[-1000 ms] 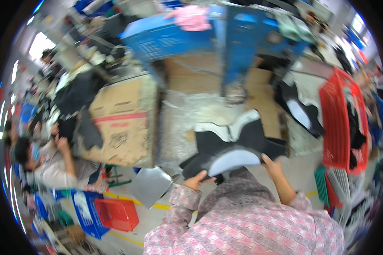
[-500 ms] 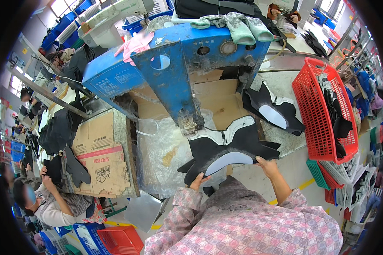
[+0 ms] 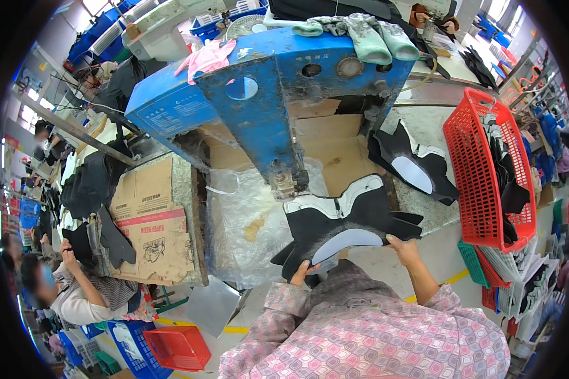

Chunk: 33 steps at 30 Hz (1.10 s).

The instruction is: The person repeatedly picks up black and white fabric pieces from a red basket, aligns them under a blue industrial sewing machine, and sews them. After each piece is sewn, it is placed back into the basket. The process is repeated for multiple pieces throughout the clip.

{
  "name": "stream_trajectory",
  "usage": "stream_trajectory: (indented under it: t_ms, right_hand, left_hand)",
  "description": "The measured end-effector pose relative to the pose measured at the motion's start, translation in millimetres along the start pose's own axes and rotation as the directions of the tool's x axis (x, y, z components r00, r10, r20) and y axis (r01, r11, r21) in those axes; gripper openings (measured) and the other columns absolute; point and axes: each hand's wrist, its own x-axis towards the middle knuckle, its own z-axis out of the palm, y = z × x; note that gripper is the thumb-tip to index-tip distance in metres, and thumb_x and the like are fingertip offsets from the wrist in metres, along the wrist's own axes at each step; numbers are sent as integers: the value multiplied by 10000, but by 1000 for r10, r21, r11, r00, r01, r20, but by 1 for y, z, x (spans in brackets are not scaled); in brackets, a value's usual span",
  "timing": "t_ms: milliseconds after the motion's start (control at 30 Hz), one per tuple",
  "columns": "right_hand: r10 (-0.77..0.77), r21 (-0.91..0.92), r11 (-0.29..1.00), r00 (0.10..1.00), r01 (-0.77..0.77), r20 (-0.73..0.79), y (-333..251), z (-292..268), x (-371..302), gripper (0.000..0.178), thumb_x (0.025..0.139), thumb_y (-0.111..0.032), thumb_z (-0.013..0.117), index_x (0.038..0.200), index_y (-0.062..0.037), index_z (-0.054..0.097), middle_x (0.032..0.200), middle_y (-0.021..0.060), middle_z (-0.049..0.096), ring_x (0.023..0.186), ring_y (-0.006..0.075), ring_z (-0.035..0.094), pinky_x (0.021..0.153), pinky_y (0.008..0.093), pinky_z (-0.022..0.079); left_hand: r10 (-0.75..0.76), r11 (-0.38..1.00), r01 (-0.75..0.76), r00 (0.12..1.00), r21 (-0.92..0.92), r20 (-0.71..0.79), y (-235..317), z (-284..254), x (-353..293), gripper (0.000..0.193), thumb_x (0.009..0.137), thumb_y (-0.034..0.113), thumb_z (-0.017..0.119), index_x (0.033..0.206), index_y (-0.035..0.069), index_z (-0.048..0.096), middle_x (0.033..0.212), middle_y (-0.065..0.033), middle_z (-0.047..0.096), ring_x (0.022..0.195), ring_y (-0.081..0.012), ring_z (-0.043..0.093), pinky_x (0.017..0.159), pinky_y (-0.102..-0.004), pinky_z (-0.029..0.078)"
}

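Cloth piece (image 3: 338,226), black with a white edge, is held in the head view by its near border, left hand (image 3: 301,272) and right hand (image 3: 405,249) each gripping one side, apparently so it stays spread out before the blue machine (image 3: 253,132). A similar piece (image 3: 413,174) lies on the right-hand tabletop (image 3: 420,216) beside the red basket (image 3: 476,180), perhaps for easy reach.

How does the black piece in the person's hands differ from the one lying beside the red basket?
The left hand and right hand grip the held piece; the other piece lies on the worktop. The held piece's white trim faces the picture's top; the other piece's faces its upper right. Both pieces are black with white trim and a pale patch.
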Motion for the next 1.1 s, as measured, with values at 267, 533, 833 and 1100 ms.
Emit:
stream_trajectory:
  t_ms: [267, 533, 833, 1100]
  right_hand:
    - [75, -81, 994, 994, -69, 79, 8, 8, 19, 287, 724, -28, 614, 979, 50, 506, 896, 101, 566, 759, 181, 569, 605, 323, 509]
    - [126, 23, 991, 982, -130, 142, 13, 38, 31, 289, 709, -32, 628, 955, 63, 511, 876, 84, 563, 705, 179, 565, 578, 307, 512]
    - [200, 104, 971, 969, -216, 147, 16, 43, 35, 384, 716, -30, 622, 1061, -28, 453, 955, 76, 549, 813, 201, 564, 615, 332, 514]
    - [138, 86, 985, 984, -148, 111, 8, 19, 18, 281, 715, -45, 628, 950, 60, 515, 877, 121, 572, 732, 203, 582, 595, 315, 503]
  left_hand:
    - [103, 993, -109, 983, -37, -149, 18, 2, -3, 292, 844, 119, 460, 1121, 30, 466, 1052, -63, 532, 937, -194, 532, 788, -377, 483]
    - [-361, 889, 221, 877, -401, -318, 16, -36, -23, 404, 818, 220, 519, 1141, -6, 431, 1116, -141, 497, 1033, -280, 463, 912, -380, 348]
    - [-289, 918, 383, 823, 102, -490, 47, -21, -39, 521, 800, 419, 491, 1096, -9, 478, 1055, -125, 538, 999, -253, 480, 888, -326, 357]
    - [-39, 853, 353, 777, 384, -628, 19, -29, -28, 571, 733, 497, 546, 1019, 3, 546, 944, -103, 579, 825, -196, 542, 738, -289, 423]
